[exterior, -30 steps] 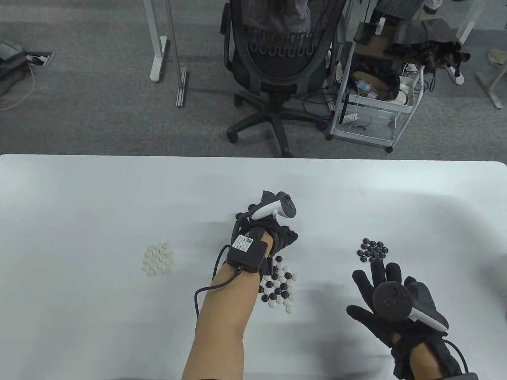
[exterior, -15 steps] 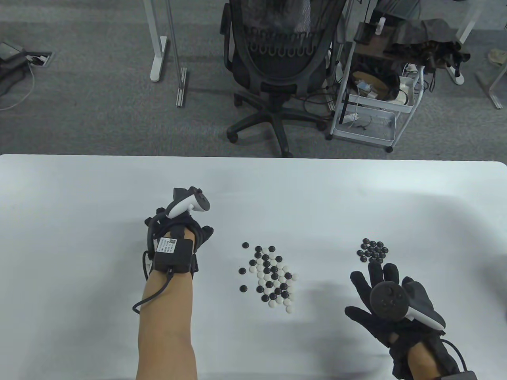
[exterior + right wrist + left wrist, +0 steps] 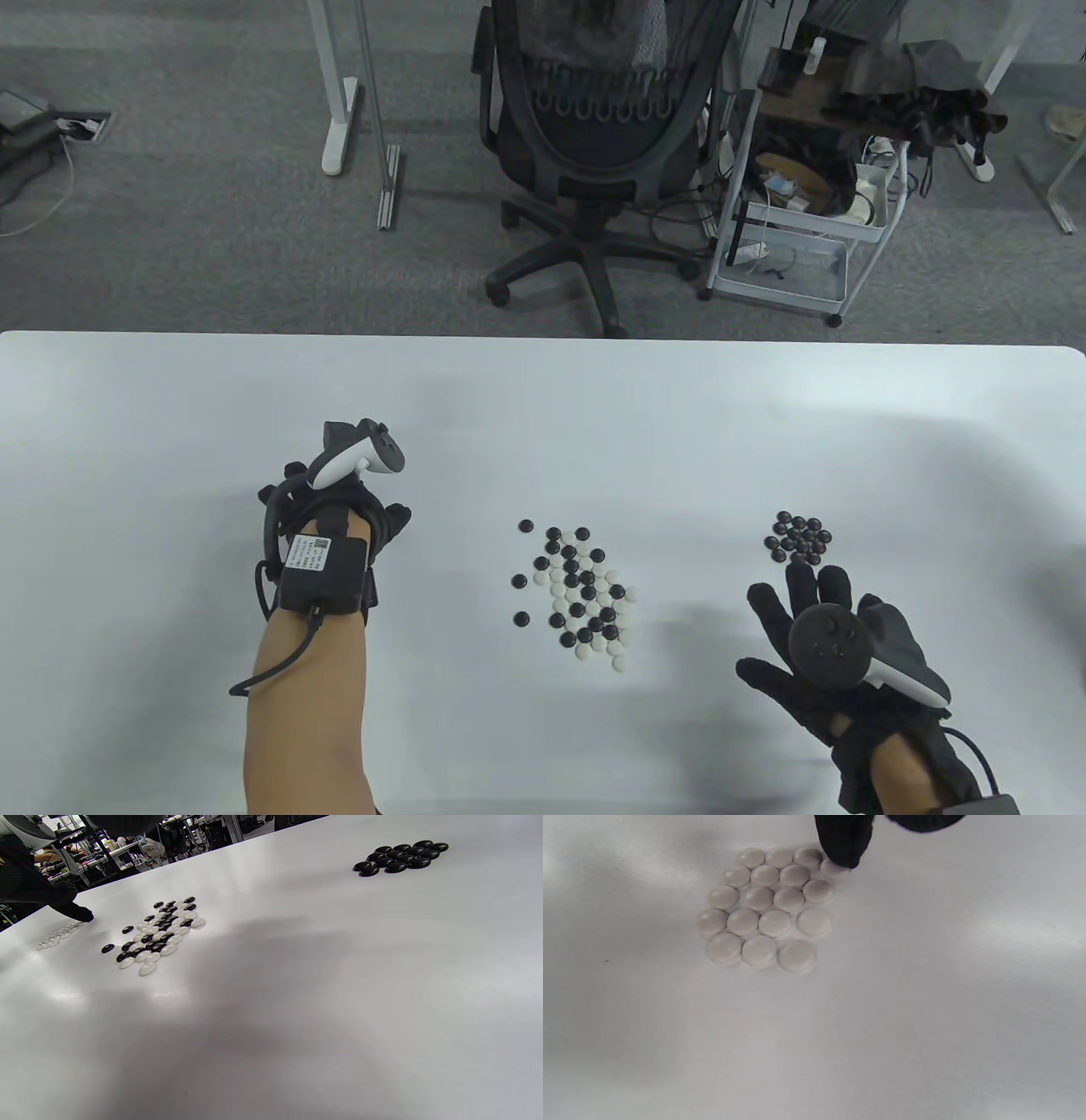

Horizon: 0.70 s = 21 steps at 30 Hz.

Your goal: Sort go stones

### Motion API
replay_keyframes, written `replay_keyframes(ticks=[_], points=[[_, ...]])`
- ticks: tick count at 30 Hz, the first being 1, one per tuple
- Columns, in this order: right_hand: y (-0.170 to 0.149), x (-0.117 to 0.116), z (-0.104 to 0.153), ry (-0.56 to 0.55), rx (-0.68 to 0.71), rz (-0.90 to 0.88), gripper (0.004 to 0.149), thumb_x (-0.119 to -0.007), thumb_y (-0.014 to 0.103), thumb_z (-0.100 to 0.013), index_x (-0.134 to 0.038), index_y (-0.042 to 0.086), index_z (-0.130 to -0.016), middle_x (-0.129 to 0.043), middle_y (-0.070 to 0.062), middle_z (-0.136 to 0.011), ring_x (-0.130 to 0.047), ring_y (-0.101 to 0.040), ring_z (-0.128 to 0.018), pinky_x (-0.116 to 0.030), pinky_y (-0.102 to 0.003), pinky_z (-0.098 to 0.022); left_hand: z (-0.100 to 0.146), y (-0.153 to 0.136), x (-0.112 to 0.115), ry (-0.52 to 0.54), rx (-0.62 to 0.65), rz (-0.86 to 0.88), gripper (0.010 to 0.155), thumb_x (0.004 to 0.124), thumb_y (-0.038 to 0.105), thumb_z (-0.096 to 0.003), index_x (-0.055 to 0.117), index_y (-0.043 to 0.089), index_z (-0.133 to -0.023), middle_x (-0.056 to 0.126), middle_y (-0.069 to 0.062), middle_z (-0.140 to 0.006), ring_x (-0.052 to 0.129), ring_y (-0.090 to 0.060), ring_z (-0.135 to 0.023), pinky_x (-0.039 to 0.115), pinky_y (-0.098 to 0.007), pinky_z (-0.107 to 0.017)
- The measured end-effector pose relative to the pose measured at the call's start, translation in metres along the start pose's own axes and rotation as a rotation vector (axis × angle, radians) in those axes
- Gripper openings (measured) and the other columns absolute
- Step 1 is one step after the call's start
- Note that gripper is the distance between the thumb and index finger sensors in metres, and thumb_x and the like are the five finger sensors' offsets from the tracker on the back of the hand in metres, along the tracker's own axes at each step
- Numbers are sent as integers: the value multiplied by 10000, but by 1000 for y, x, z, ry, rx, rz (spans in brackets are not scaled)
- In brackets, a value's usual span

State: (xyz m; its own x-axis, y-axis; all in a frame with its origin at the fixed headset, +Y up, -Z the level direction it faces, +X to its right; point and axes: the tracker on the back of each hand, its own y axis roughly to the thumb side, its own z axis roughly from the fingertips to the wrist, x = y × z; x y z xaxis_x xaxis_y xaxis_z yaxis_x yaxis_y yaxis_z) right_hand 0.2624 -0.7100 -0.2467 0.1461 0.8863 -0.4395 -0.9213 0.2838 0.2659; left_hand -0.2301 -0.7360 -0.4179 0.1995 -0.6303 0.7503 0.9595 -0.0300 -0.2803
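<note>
Left wrist view: left hand (image 3: 339, 518) fingertip (image 3: 845, 844) touching a white stone (image 3: 834, 869) at white cluster (image 3: 768, 906), top centre; grip unclear. Placing step. Next: return to mixed pile (image 3: 581, 598), centre of bench (image 3: 543, 407).

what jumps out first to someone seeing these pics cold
The mixed heap of black and white stones in the middle of the white table draws the eye first. Right of it lies a tidy cluster of black stones, just beyond the fingers of the right hand. At the left, the left hand covers the white stones, a fingertip touching one at the group's edge.
</note>
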Motion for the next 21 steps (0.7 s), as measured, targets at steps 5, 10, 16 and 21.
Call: replay_keyframes(ticks=[5, 10, 16, 21], points=[[1, 0, 0, -1, 0, 2, 837, -546, 551, -555, -171, 85, -1142, 66, -344, -1060, 103, -600, -870, -23, -804, -502, 3, -1, 2, -3, -6, -19, 690, 440, 504, -547, 600, 244, -1166, -182, -230, -1122, -219, -560, -912, -42, -826, -580], [1, 0, 0, -5, 2, 1, 837, -545, 551, -555, -172, 84, -1141, 65, -344, -1060, 103, -600, -870, -23, -804, -502, 16, 11, -2, 35, 37, -65, 690, 449, 501, -552, 593, 236, -1172, -174, -237, -1129, -216, -560, -915, -43, -826, -581], [0, 1, 1, -9, 3, -1, 838, -546, 550, -555, -173, 84, -1142, 66, -343, -1061, 104, -598, -871, -22, -804, -503, 46, 63, 4, 41, 290, -175, 684, 461, 497, -560, 622, 222, -1165, -112, -273, -1154, -169, -581, -929, 0, -833, -593], [-1, 2, 2, -18, 3, -4, 835, -546, 550, -555, -174, 87, -1141, 65, -344, -1061, 103, -599, -871, -22, -804, -503, 76, 119, 22, 59, 525, -293, 662, 467, 493, -569, 623, 234, -1158, -76, -294, -1165, -125, -596, -941, 35, -837, -605]])
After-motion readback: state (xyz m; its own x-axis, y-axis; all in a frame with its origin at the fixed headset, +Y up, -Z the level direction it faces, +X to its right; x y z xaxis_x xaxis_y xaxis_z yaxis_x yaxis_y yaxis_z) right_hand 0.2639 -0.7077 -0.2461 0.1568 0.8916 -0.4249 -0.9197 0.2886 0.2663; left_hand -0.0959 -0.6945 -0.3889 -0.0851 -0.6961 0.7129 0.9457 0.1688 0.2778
